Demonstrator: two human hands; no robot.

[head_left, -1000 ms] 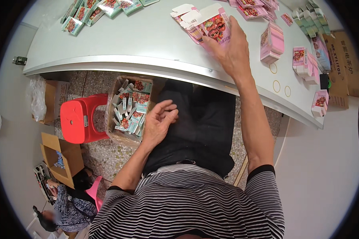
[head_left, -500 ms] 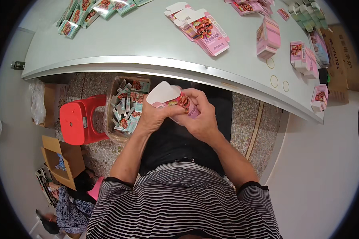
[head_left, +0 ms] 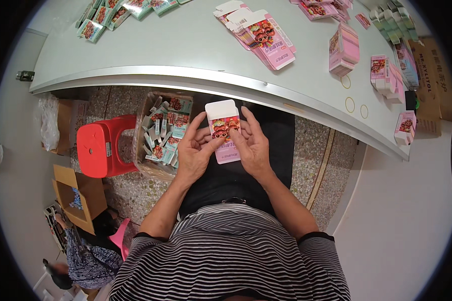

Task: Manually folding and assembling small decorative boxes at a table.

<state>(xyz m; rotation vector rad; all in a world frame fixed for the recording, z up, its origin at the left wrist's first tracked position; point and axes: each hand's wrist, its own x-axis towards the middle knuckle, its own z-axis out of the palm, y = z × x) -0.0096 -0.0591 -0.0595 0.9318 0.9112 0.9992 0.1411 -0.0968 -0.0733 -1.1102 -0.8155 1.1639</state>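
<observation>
Between my hands, over my lap, is a pink printed carton (head_left: 227,154) with a white flap standing out at its far end. My left hand (head_left: 196,153) holds its left side, the thumb on the printed face and the fingers behind. From the other side my right hand (head_left: 253,153) grips it, thumb lying on the front and fingers partly raised past the edge. Beyond them, a stack of flat pink cartons (head_left: 271,42) lies on the table. Whether anything is inside the held carton cannot be seen.
The white table (head_left: 186,55) runs across ahead, its metal edge just past my hands. Green cartons (head_left: 91,30) lie far left, a banded pink stack (head_left: 344,49) right. Left of my legs stand a box of small green cartons (head_left: 160,130) and a red stool (head_left: 96,150); another person (head_left: 93,261) is lower left.
The carton has turned from tilted to nearly upright, its printed front now facing me. My hands have spread apart from a close wrap to its two sides.
</observation>
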